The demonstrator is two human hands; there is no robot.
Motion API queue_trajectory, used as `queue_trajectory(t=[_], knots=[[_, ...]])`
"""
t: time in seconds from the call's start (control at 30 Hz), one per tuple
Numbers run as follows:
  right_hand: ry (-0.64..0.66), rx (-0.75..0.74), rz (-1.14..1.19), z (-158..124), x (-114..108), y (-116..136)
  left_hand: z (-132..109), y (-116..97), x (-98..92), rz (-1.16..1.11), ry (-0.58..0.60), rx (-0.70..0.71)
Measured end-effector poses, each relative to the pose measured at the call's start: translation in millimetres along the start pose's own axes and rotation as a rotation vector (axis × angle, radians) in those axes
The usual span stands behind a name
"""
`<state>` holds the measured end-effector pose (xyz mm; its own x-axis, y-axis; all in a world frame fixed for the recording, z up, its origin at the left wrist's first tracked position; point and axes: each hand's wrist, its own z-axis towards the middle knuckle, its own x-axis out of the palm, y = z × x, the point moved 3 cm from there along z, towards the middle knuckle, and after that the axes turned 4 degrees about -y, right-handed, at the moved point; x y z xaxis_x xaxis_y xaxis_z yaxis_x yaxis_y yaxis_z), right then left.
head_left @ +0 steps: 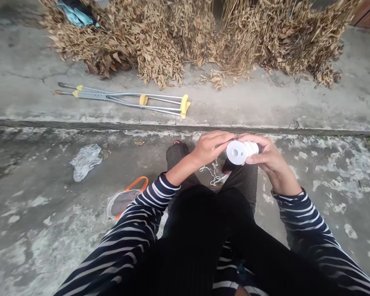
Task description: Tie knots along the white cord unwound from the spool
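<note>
I sit on a concrete floor with my legs stretched out in front of me. My right hand (267, 158) is wrapped round a white spool of cord (241, 151), its round end facing me. My left hand (210, 146) reaches across to the spool's top with its fingers pinched there; what they pinch is too small to make out. A loose tangle of white cord (214, 173) lies on my dark trousers just below both hands.
A pair of metal crutches with yellow pads (126, 100) lies on the raised concrete step ahead. Dry leafy branches (191, 37) are heaped behind them. A crumpled plastic bag (84, 161) and an orange-rimmed sandal (126, 200) lie at my left.
</note>
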<state>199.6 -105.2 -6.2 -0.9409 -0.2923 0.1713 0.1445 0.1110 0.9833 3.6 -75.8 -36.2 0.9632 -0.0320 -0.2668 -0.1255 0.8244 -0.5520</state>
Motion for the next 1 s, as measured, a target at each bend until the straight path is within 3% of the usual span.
queue_trajectory(t=[0.1,0.23,0.33,0.43,0.53,0.67,0.87,1.0], knots=[[0.015,-0.001,0.053,-1,2,-2,2,-3,0.7,0.037,-0.002,0.014],[0.036,0.032,0.155,-3,3,-5,9,-9,1.7,0.004,0.021,-0.074],[0.026,0.048,0.196,-3,-1,-7,20,-10,-0.3,-0.068,0.106,-0.297],[0.010,0.059,0.197,-2,-5,-11,30,-7,-0.3,-0.211,0.280,-0.535],[0.043,0.055,0.205,-2,-9,-16,35,-4,-0.5,-0.294,0.375,-0.594],[0.087,0.044,0.267,-4,-11,-22,34,-4,-3.1,-0.167,0.323,-0.482],[0.108,0.093,0.357,-5,-10,-28,24,-5,-0.5,0.022,0.202,-0.079],[0.058,0.095,0.301,-4,-8,-25,21,-1,2.1,0.099,0.146,0.052]])
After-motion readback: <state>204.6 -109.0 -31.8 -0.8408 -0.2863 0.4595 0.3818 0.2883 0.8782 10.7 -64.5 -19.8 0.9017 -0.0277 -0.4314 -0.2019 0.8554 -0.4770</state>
